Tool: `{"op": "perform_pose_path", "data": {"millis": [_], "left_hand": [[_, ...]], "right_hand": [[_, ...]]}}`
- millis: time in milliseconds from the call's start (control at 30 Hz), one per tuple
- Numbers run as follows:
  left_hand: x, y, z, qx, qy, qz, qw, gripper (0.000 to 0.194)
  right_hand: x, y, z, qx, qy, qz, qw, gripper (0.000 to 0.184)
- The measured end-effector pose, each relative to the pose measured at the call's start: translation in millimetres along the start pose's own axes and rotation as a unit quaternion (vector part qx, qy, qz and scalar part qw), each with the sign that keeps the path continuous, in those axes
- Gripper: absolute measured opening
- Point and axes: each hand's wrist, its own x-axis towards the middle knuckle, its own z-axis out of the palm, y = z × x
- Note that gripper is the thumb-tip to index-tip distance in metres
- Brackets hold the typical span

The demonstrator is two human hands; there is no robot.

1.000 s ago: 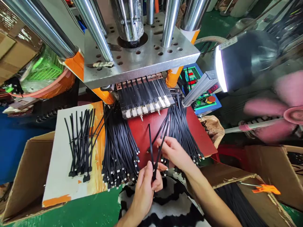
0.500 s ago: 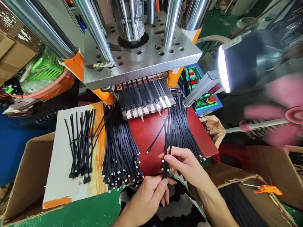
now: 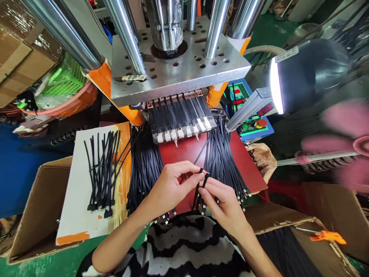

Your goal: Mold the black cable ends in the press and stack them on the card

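Two short stretches of black cable (image 3: 205, 179) show between my hands, over the red work surface (image 3: 178, 152). My left hand (image 3: 170, 184) is closed in a pinch at the upper ends of these cables. Just below and to the right, my right hand (image 3: 223, 198) grips them between thumb and fingers. Their lower parts hang behind my fingers. A fanned bundle of black cables (image 3: 225, 154) lies beyond my right hand, with light metal tips at the near ends. Another thick bundle of black cables (image 3: 145, 157) lies left, partly covered by my left hand and forearm.
Ahead, a black block (image 3: 181, 117) with cables in a row sits under a thick steel press plate (image 3: 184, 82). A white board (image 3: 72, 200) with tied cables is at left. A lit lamp (image 3: 277, 86), control box (image 3: 256, 129) and pink fan (image 3: 361, 146) stand right.
My left hand has moved up and forward from near my lap to the cables' upper ends. My right hand has shifted slightly lower and right, still gripping. The view has shifted a little.
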Motion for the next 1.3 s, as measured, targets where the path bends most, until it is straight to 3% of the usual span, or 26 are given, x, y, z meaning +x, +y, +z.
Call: {"op": "perform_pose_path", "data": {"millis": [233,333,567,800,900,967,1033,1167,1233,1300], "left_hand": [[-11.5,-4.0,3.1,-0.087,0.006,0.000,0.996,0.016],[-12.0,-1.8,3.7,-0.124,0.018,0.006,0.992,0.015],[-3.3,0.2,-0.2,-0.226,-0.013,-0.049,0.973,0.040],[17.4,8.3,-1.2,-0.047,0.055,0.057,0.996,0.022],[48.0,7.0,-10.0,0.017,0.102,0.101,0.990,0.020],[77.8,2.7,-18.7,0.048,0.118,0.122,0.984,0.021],[111.7,-3.7,-27.6,0.098,0.130,0.145,0.976,0.022],[170.4,-18.3,-39.4,0.206,0.193,0.156,0.947,0.024],[184.1,-24.5,-42.1,0.188,0.236,0.115,0.947,0.017],[183.1,-29.3,-43.5,0.158,0.269,0.089,0.946,0.012]], "right_hand": [[-0.6,7.9,-1.8,0.042,0.069,-0.027,0.996,0.015],[5.3,1.4,1.1,0.030,0.081,-0.034,0.996,0.020],[8.2,-12.4,-1.1,0.042,0.054,-0.044,0.997,0.022],[14.8,0.9,15.7,0.054,0.070,0.010,0.996,0.021],[6.9,9.7,21.1,0.077,-0.009,0.090,0.993,0.031],[7.2,7.0,6.4,0.109,-0.112,0.142,0.977,0.041],[21.6,-3.0,-25.5,0.105,-0.185,0.148,0.966,0.045],[99.8,-20.1,-99.9,-0.042,-0.118,0.026,0.992,0.048],[150.3,-16.6,-119.1,-0.055,-0.117,-0.008,0.992,0.049],[195.4,-5.7,-122.9,-0.046,-0.131,-0.017,0.990,0.051]]}}
